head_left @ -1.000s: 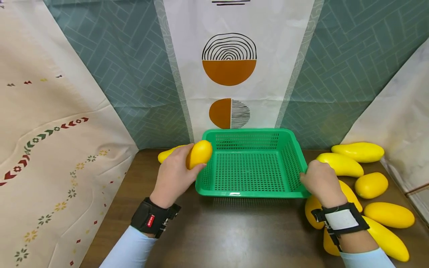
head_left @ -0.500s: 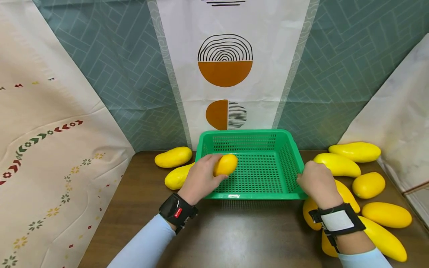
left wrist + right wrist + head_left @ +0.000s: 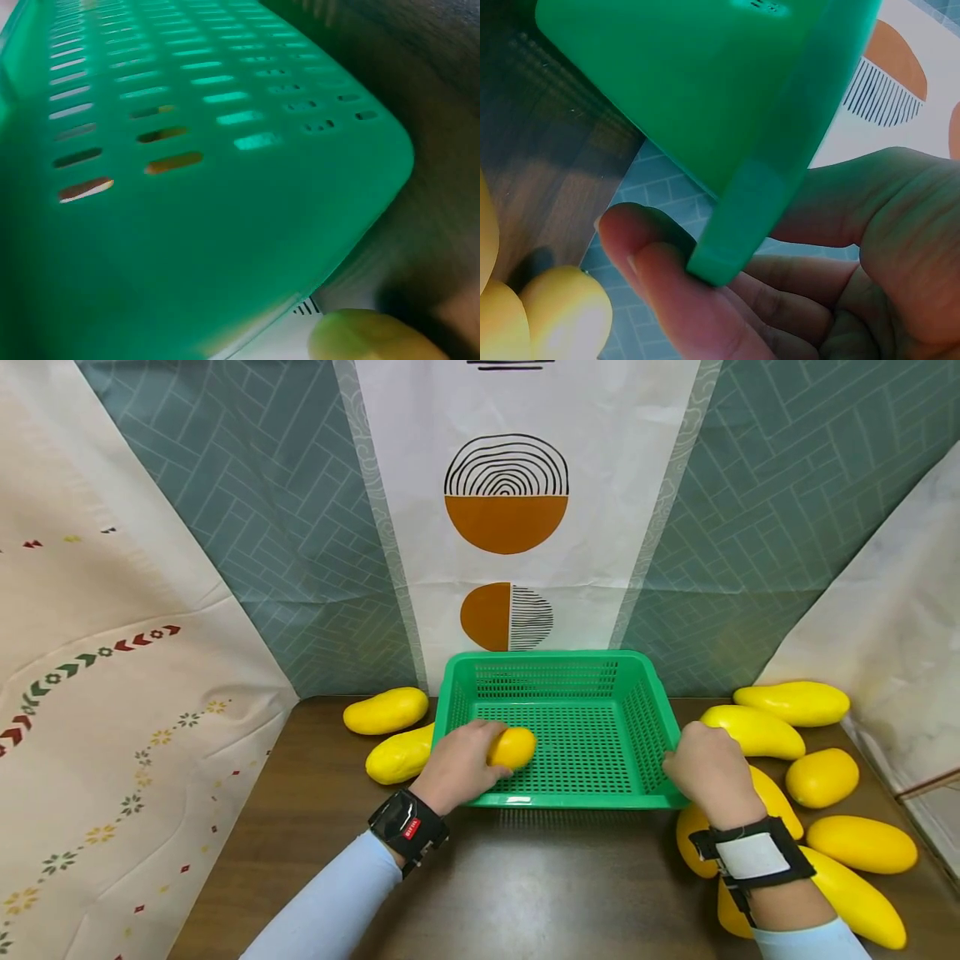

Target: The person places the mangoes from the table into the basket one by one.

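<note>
A green slotted plastic basket [image 3: 577,802] stands at the back of the brown table. My left hand [image 3: 459,764] reaches in over its left front corner and grips a yellow mango [image 3: 513,748], low inside the basket near the left wall. At the basket's right rim, my right hand [image 3: 708,772] holds on, with thumb and fingers [image 3: 690,300] on either side of the rim in the right wrist view. The left wrist view is filled by the perforated basket wall [image 3: 187,232], with the held mango hidden there.
Two mangoes lie left of the basket, one at the back [image 3: 386,711] and another mango [image 3: 400,754] close to its wall. Several more mangoes [image 3: 862,843] are spread on the right, some partly under the right forearm. A patterned cloth [image 3: 360,527] hangs behind the table [image 3: 555,893].
My left hand has carried the mango rightward from beside the left rim and down into the basket, uncovering the mangoes on the left. My right hand keeps its grip on the rim.
</note>
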Tool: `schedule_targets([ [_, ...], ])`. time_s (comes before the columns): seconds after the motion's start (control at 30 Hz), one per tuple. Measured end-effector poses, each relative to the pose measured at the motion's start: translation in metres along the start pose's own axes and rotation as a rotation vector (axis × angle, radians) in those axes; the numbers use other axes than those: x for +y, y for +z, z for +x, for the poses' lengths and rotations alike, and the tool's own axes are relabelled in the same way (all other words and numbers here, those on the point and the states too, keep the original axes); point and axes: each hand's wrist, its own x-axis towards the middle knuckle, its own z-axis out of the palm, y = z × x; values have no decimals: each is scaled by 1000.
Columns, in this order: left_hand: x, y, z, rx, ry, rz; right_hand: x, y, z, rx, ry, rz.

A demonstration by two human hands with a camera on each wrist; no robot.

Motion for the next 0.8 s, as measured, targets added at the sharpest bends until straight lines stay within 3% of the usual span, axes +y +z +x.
schedule_targets([
  [0.27,-2,4,1,-59,-7,18,-1,-1,-1,34,-21,-11],
  [0.8,-2,8,7,-209,-8,59,-2,-2,-2,-2,0,-13],
])
